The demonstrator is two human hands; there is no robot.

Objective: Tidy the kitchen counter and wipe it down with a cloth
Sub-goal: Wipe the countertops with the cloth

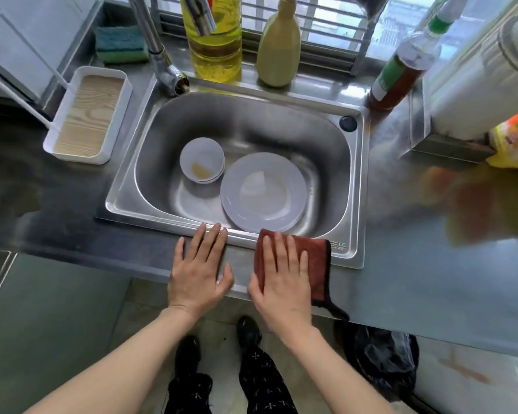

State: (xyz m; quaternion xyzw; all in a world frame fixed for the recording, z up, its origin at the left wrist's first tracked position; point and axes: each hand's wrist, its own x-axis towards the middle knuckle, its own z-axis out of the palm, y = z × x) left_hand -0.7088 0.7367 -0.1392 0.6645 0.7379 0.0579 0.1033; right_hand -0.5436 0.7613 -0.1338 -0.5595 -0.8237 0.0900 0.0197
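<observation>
Home kitchen. A stainless steel sink (353, 186) is set into a metal surface (416, 273) below a barred window (326, 22). Stacked bowls (202, 159) and a plate (263, 192) are seen in the basin. A faucet (162, 55), cooking oil bottle (214, 43), sponge (121, 44) and sauce bottle (398, 76) are ranged behind.

Under my right hand (283, 282) lies a rust-brown cloth with a black edge (317, 264). The desk (416, 279) is grey brushed steel, as is the silver steel sink (251, 121). In it sit a pale lilac-grey plate (263, 191) and a same-coloured bowl (202, 159) with a tan smear inside. At ten o'clock a white tray (89, 115) shows light wood grain. At twelve stand a clear yellow bottle (213, 43) and a beige bottle (278, 46). My trousers (263, 380) are black with small white crosses.
</observation>
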